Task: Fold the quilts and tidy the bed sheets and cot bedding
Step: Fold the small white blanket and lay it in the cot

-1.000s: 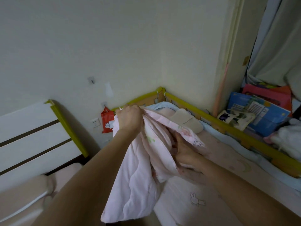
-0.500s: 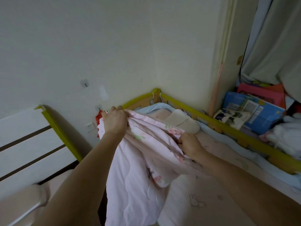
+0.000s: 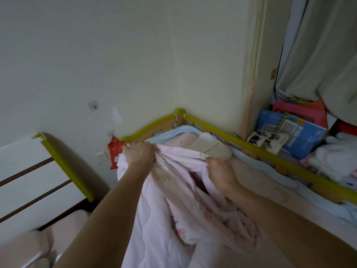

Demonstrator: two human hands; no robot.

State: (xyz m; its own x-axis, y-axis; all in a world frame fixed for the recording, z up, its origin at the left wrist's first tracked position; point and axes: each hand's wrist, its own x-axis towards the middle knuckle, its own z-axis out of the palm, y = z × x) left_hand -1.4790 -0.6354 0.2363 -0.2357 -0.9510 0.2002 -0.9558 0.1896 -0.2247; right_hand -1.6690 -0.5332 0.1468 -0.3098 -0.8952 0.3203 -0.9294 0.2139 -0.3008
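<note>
A pale pink quilt point(image 3: 154, 213) with small printed animals hangs bunched in front of me over the cot. My left hand point(image 3: 139, 154) grips its top edge at the left. A short way to the right, my right hand point(image 3: 220, 169) grips the same edge, and the cloth is stretched between them. The rest of the quilt falls in folds down to the pink cot sheet point(image 3: 260, 182). A beige pillow point(image 3: 210, 147) lies at the cot's far corner, partly behind the quilt.
The cot's wooden rail with yellow padding point(image 3: 241, 142) runs along the wall and right side. A red packet point(image 3: 115, 151) hangs on the wall by a socket. A white headboard point(image 3: 29, 171) stands left. Books and boxes point(image 3: 289, 132) and white cloth point(image 3: 334, 161) lie beyond the rail.
My right hand has slid up along the quilt's edge and away from the left hand, spreading the top edge. The left hand has kept its grip and moved slightly left.
</note>
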